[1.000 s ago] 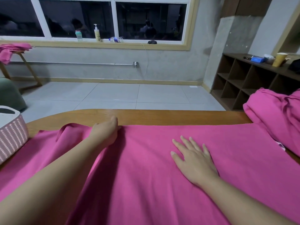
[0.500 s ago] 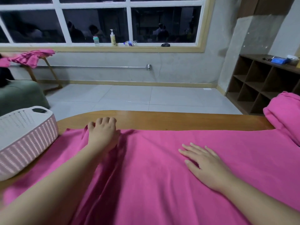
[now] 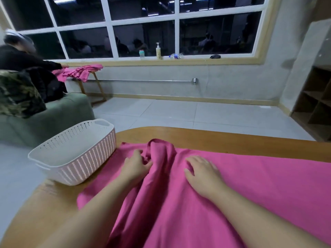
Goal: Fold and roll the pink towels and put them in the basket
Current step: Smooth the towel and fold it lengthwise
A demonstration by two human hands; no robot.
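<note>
The left hand point(image 3: 137, 165) is seen at the raised ridge of cloth near the towel's far left corner, its fingers curled and its thumb set against the fold, so that the fabric appears to be pinched and gathered; how much cloth is actually enclosed cannot be told. The right hand point(image 3: 202, 173) is laid palm down just to the right of the same ridge, fingers nearly straight and slightly spread, pressing on the cloth and gripping nothing. It is judged that the sheet is being pinned by this hand while the bunched edge is worked by the other.

The desk point(image 3: 232, 140) is the largest thing in view; its wooden top is left bare along the far edge and the near left curve. Most of it is covered by the pink towel point(image 3: 250, 190), which is spread flat to the right and rumpled into long creases on the left, where the hands are. No fold or roll is yet formed, so the task is judged to be at its start for this towel.

The white perforated basket point(image 3: 53, 158) is set at the desk's left edge, just beside the towel's corner and within easy reach of the left hand, presumably so that a finished roll can be dropped in directly. No towel is seen inside it from this angle.
</note>
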